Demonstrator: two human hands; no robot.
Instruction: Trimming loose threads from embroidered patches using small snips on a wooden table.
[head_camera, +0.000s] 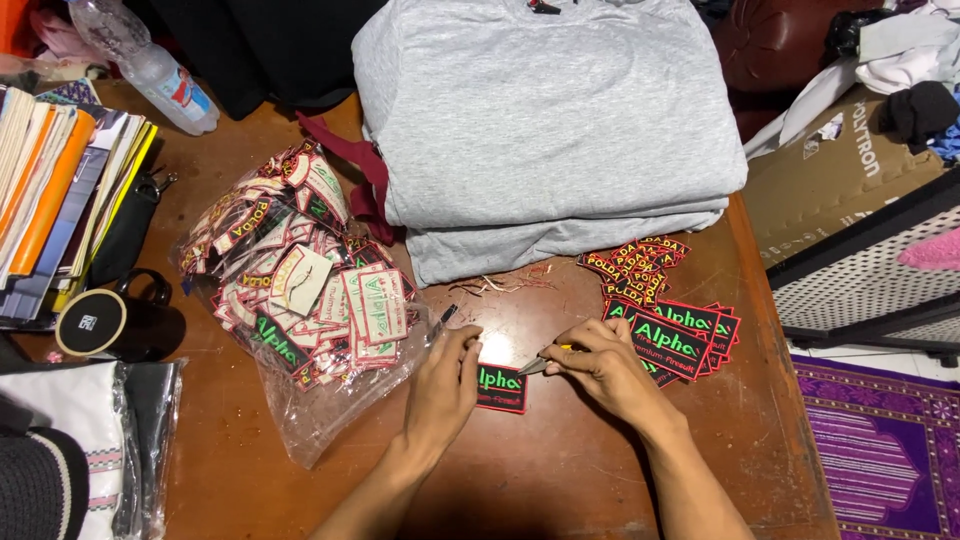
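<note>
Black cloth patch (501, 388) with a red edge and green letters is lying flat on the brown wooden desk (560, 470), and everything else is told from this patch. The left hand (443, 385) is pressing down on the left end of the patch, with its fingers curled over that edge. The right hand (600, 367) is sitting just to the right of the patch and is gripping a small metal cutting tool with a yellow handle (541, 362). The tool's point is sitting just beside the patch's top right corner.

Further right of the patch, a pile of the same black and red patches (672, 335) is lying fanned out on the desk. To the left of the patch, a clear plastic bag full of patches (300, 290) is lying open. Behind the patch, some loose thread bits (500, 283) are lying in front of a stack of folded grey shirts (545, 130). Far to the left of the patch, a black mug (110, 322) is standing near a stack of books (60, 190), and a clear plastic bottle (150, 65) is lying at the far left corner of the desk.
</note>
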